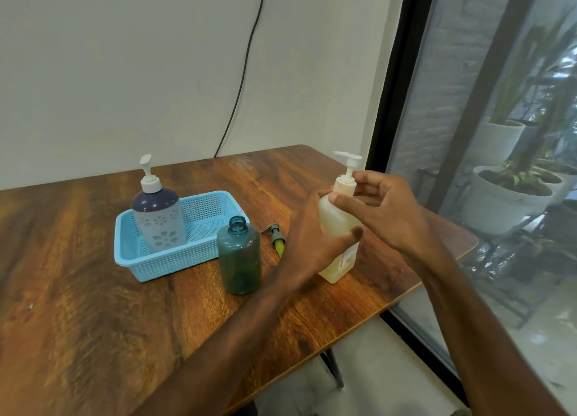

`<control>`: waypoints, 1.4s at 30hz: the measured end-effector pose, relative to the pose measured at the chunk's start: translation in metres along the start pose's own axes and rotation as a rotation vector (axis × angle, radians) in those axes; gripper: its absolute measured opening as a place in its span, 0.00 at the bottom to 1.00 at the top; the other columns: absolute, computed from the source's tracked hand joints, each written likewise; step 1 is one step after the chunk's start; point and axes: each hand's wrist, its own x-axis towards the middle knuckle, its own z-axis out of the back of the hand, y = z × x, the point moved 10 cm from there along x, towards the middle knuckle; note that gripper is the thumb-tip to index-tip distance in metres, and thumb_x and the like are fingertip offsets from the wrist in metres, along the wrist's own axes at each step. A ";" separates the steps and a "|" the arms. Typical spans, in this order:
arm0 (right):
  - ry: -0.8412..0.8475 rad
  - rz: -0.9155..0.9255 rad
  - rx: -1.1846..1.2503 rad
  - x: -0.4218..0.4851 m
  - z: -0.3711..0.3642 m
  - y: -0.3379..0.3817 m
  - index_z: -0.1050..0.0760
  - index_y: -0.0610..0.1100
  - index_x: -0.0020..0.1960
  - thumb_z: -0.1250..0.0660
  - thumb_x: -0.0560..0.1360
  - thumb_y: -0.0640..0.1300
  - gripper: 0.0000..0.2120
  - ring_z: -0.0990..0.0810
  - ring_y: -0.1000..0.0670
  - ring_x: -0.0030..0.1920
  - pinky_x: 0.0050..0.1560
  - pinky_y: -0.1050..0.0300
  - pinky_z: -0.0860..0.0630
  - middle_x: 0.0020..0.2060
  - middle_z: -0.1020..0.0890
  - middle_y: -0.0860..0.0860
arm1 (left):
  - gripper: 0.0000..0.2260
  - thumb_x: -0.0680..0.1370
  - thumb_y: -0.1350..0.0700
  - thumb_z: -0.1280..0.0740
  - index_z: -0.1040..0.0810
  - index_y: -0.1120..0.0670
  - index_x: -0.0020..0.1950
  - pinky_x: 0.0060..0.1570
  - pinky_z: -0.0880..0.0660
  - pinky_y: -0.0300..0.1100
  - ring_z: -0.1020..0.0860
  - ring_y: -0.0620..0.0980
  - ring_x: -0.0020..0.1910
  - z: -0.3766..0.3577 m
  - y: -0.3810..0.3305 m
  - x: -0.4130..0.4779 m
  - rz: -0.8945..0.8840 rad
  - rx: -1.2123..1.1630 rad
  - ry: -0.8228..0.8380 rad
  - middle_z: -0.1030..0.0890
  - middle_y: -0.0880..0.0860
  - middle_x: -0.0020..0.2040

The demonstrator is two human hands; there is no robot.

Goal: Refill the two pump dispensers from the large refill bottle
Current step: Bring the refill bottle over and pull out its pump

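Brown wooden worktop (93,290) fills lower left and centre of frame. Light-blue perforated plastic basket (175,261) sits on it, centre-left. Dark-blue pump dispenser with pale flower-cut sleeve (159,222) stands upright inside basket, at its left end. Teal translucent open-necked plastic bottle (239,259) upright on worktop, in front of basket's right end; touching or not, can't tell. Grey pump head with yellow tube (276,239) lies flat on worktop, just right of basket, behind teal bottle. Large pale-yellow plastic refill bottle with white pump (335,225) upright further right, near worktop's right edge. Left hand (309,237) wraps its body; right hand (387,209) fingers (367,176) at its pump collar. Black cable (246,72) runs down wall behind worktop, upper centre. White plant pots (505,203) beyond window, right edge.
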 end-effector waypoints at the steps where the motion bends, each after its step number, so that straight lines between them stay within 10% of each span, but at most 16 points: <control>1: -0.022 0.010 -0.018 0.001 -0.001 0.001 0.20 0.50 0.62 0.22 0.68 0.55 0.24 0.17 0.57 0.55 0.57 0.50 0.18 0.54 0.15 0.56 | 0.34 0.71 0.44 0.20 0.32 0.45 0.72 0.47 0.26 0.29 0.23 0.38 0.55 -0.001 0.001 0.000 0.002 -0.006 -0.003 0.25 0.40 0.60; 12: -0.081 0.162 -0.021 0.008 0.017 0.037 0.17 0.48 0.58 0.22 0.71 0.47 0.16 0.15 0.59 0.49 0.52 0.60 0.17 0.49 0.14 0.56 | 0.35 0.69 0.41 0.20 0.32 0.47 0.70 0.54 0.18 0.46 0.22 0.45 0.57 -0.002 0.008 0.001 -0.007 0.013 -0.049 0.23 0.45 0.61; 34: 0.153 0.066 -0.019 0.020 0.012 0.028 0.15 0.44 0.54 0.21 0.68 0.44 0.15 0.15 0.56 0.47 0.43 0.68 0.22 0.46 0.13 0.52 | 0.37 0.68 0.37 0.23 0.34 0.45 0.71 0.53 0.17 0.45 0.21 0.43 0.57 -0.005 0.013 0.001 0.007 -0.015 -0.028 0.23 0.44 0.62; 42: -0.030 0.109 -0.109 0.023 0.027 0.047 0.16 0.45 0.57 0.20 0.67 0.49 0.20 0.16 0.56 0.48 0.47 0.63 0.20 0.48 0.14 0.53 | 0.36 0.70 0.41 0.21 0.34 0.45 0.72 0.47 0.21 0.35 0.22 0.42 0.57 -0.005 0.012 0.000 0.012 -0.016 -0.019 0.24 0.44 0.62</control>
